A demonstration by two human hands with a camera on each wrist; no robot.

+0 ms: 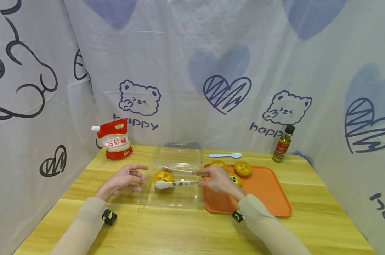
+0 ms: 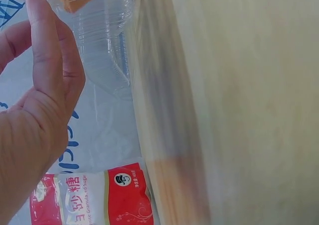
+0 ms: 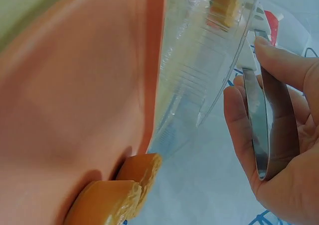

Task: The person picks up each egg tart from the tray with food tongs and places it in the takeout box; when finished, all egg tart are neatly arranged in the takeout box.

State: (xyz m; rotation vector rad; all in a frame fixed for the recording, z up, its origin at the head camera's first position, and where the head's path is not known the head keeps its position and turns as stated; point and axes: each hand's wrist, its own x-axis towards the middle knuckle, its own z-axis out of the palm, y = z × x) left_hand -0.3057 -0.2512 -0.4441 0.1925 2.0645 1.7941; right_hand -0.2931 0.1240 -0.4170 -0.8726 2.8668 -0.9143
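My right hand [image 1: 219, 179] holds a pair of tongs [image 1: 179, 171] with white tips and metal arms, thumb on one arm and fingers along the other. The tongs' tips are spread, one on each side of a round yellow pastry [image 1: 163, 176] in the left part of an open clear plastic box [image 1: 174, 204]. In the right wrist view the metal bend of the tongs [image 3: 261, 168] lies against the palm. At the box's left side, my left hand [image 1: 125, 179] hovers with loosely bent fingers and nothing in them.
An orange tray [image 1: 259, 198] right of the box carries three round pastries [image 1: 242, 169], one partly behind my right hand. Behind it lies a pale plastic spoon [image 1: 225, 155]. A red-and-white sugar pouch [image 1: 117, 141] stands back left, an oil bottle [image 1: 282, 147] back right.
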